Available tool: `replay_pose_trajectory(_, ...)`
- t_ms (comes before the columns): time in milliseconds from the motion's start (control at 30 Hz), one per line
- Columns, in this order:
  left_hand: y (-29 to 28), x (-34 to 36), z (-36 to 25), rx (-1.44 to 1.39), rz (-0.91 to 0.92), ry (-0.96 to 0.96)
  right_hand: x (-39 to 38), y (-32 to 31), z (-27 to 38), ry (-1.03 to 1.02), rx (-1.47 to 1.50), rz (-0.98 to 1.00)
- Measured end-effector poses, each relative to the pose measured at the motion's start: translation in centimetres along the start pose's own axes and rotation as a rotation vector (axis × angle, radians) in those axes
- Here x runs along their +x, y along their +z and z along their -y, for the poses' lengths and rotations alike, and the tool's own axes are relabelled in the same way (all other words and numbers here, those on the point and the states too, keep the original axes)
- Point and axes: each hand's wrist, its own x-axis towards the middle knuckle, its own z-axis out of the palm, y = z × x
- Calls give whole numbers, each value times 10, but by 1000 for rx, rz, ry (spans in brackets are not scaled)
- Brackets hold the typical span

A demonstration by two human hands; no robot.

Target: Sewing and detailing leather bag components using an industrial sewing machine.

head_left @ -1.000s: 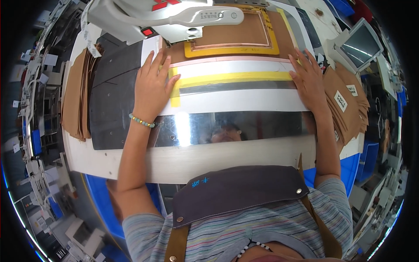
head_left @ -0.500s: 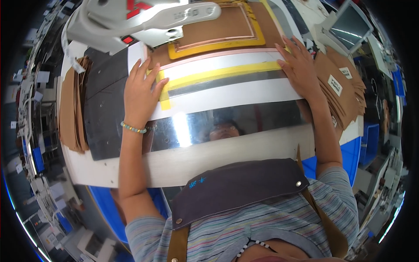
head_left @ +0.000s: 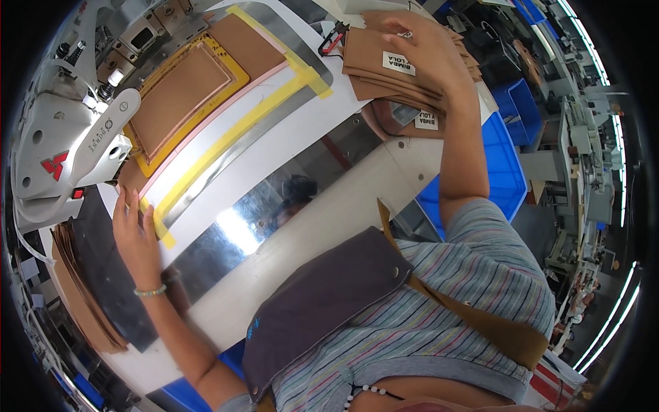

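Note:
My left hand [head_left: 137, 237] lies with its fingers stretched out at the near left corner of a brown leather-like panel [head_left: 240, 48], beside yellow tape. A yellow frame [head_left: 226, 90] sits on that panel, around a brown rectangle with a pale border. My right hand [head_left: 432, 58] is over a stack of brown pieces [head_left: 364, 51] with white labels at the far right. Its thumb and a finger are apart, and nothing shows held between them; the other fingers are partly hidden. Strips of yellow tape [head_left: 240, 154] run along the panel's near side on a white surface.
A white sewing-type machine arm [head_left: 89, 147] reaches over the panel's left. Brown sheets [head_left: 79, 288] stand beside a dark mat [head_left: 110, 268] at the left edge. A shiny metal plate [head_left: 274, 206] lies near me. A small red and black tool [head_left: 334, 39] rests beside the labelled stack. Blue bin [head_left: 473, 178] below right.
My right hand has left the panel's right end and moved to the labelled stack. My left hand stays at the panel's left end. The whole view has turned toward the right.

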Motion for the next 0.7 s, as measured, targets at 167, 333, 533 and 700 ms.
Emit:
replay_pose_trajectory(167, -5, 2, 1, -36, -2, 17, -15, 16, -36, 94, 113, 190)
replay_pose_trajectory(333, -21, 7, 18, -86, -27, -12, 16, -5, -14, 225, 254, -4)
replay_pose_trajectory(533, -14, 35, 37, -63, 69, 19, 80, 23, 102, -309, 503, 102)
replay_pose_trajectory(700, 12, 71, 41, -137, 42, 111, 138, 128, 208, -879, 193, 103)
